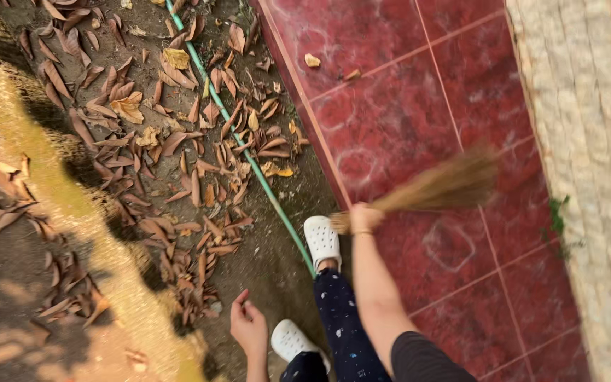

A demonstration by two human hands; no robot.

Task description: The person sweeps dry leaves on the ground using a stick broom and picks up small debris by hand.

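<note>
We see the right hand [364, 217] closed around the bound end of a straw broom [436, 187], whose blurred, fanned bristles stretch away from the fist over glossy red tiles [419, 92]. The left hand [247, 327] hangs loose and empty above bare soil, near dry brown leaves [178, 134] and a thin green hose [249, 155]

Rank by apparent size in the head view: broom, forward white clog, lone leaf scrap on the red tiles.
1. Broom, held by the right hand.
2. Forward white clog.
3. Leaf scrap, smallest, though also farthest from the camera.
</note>
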